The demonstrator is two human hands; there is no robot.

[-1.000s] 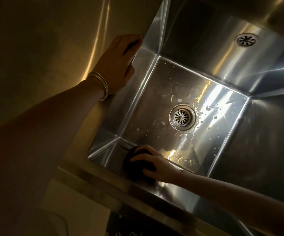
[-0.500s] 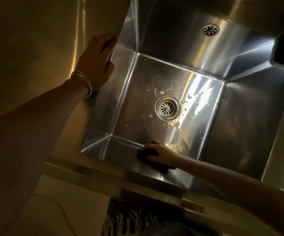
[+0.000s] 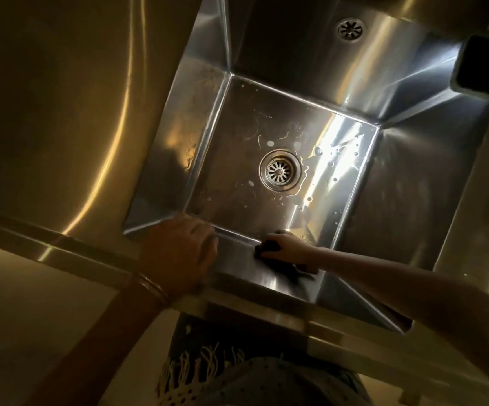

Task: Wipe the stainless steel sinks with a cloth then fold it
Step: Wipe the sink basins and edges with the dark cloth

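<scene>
The cloth (image 3: 266,249) is a dark wad low in the sink (image 3: 413,200), at the seam where the near wall meets the floor. Your right hand (image 3: 290,252) has it bunched under curled fingers and pressed against the steel, so only a small dark edge shows past the fingertips. A wad like that covers little metal per pass. You would likely do better to let it spread flatter under the palm, press evenly, and run along the seam in overlapping strokes rather than dabs.

The floor around the drain (image 3: 279,170) carries droplets (image 3: 332,164) and pale smears, thickest to its right under the bright glare. I would work from the walls down and from the edges inward, ending at the drain, so water is pushed toward it and not back over wiped steel.

Your left hand (image 3: 178,250) braces on the near rim, fingers bent over the edge into the basin. It sits near the cloth hand but apart from it. It serves well there for balance, though it covers rim and wall that will need wiping too, so shift it when the cloth comes that way. The far wall with its overflow (image 3: 350,29) is a long reach, so lean in rather than stretch. Folding waits until the steel is dry.
</scene>
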